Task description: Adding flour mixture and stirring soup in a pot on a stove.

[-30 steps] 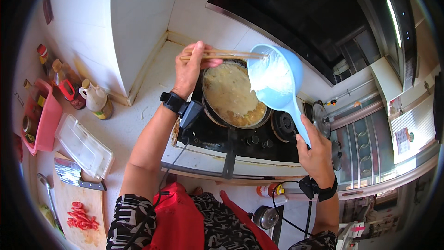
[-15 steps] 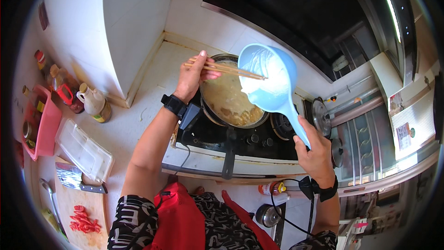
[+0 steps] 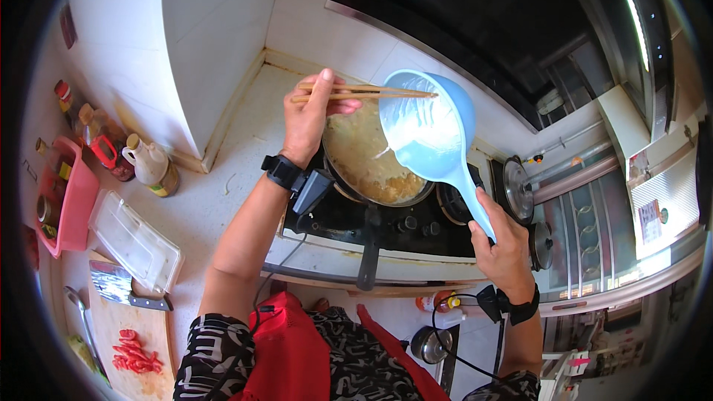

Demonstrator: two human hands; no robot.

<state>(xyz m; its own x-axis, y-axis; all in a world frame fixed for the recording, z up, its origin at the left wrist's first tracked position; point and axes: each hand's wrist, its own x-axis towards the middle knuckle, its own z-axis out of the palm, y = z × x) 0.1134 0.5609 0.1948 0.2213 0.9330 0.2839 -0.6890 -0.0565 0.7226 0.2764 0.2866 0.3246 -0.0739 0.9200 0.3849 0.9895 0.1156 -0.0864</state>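
Note:
My left hand (image 3: 310, 115) is closed round a pair of wooden chopsticks (image 3: 371, 92), whose tips reach into the bowl of a light blue plastic ladle. That ladle (image 3: 438, 148) is tilted over the pan, its mouth facing left, with a whitish wet film coating the inside. My right hand (image 3: 505, 241) grips its handle from the lower right. A thin white strand hangs at the ladle's lower lip. Beneath sits a dark pan (image 3: 366, 245) on the stove, holding cloudy, pale brown soup (image 3: 364, 152) with yellowish lumps near its front edge.
The black gas stove (image 3: 319, 219) runs along the counter. To the left are a pink basket (image 3: 74, 200) of jars, a white jug (image 3: 152, 167), a clear plastic lid (image 3: 137, 241), and a cutting board (image 3: 122, 327) with a cleaver (image 3: 119, 282) and red cut pieces (image 3: 135, 353). A lidded pot (image 3: 516, 186) stands right.
The chopsticks have swung upward inside the ladle, their tips now near its upper rim. The ladle has shifted slightly left, and a strand shows at its lip.

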